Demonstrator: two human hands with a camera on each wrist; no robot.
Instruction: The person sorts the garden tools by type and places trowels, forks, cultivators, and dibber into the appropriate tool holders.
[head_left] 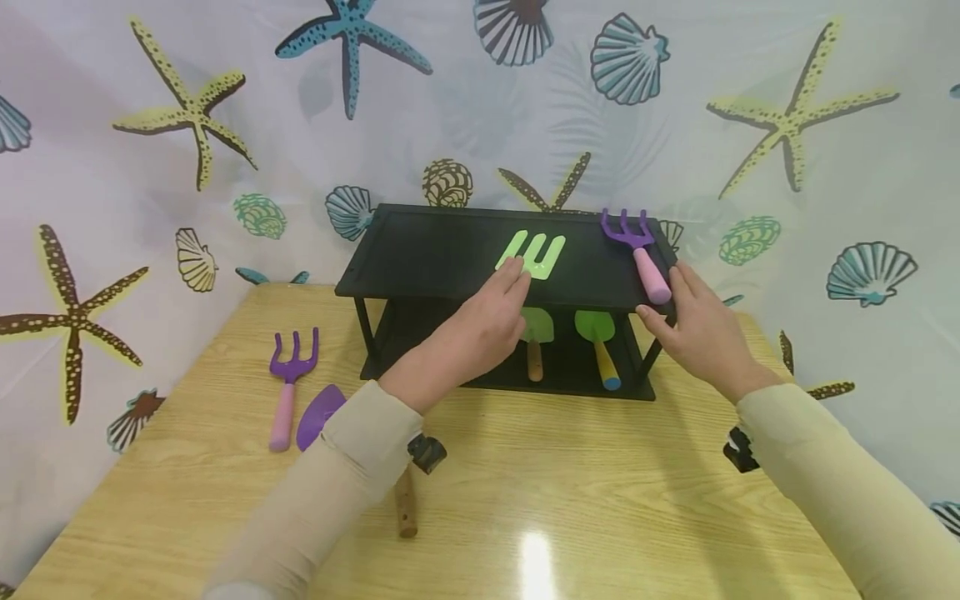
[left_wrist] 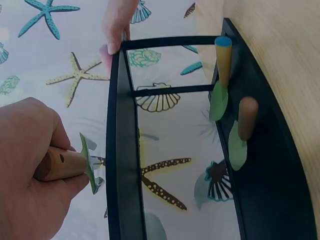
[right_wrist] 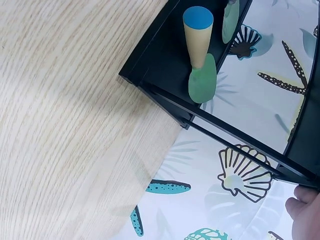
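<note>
A black two-tier shelf (head_left: 442, 250) stands on the wooden table. My left hand (head_left: 480, 329) grips the wooden handle (left_wrist: 62, 164) of a green hand fork (head_left: 534, 257), whose tines reach over the top tier. My right hand (head_left: 705, 333) rests against the shelf's front right corner, its fingers fairly straight along the side. Beside it on the top tier lies a purple hand fork (head_left: 633, 242) with a pink handle. The lower tier holds a green trowel (head_left: 535, 360) with a brown handle and another green trowel (head_left: 606, 362) with a yellow, blue-ended handle.
Left of the shelf, a second purple hand fork (head_left: 283, 408) lies on the table (head_left: 600, 483). A purple blade (head_left: 318, 414) lies next to it, partly behind my left sleeve. A wooden handle (head_left: 406, 504) shows beyond that sleeve. A shell-and-starfish patterned cloth (head_left: 450, 100) hangs behind.
</note>
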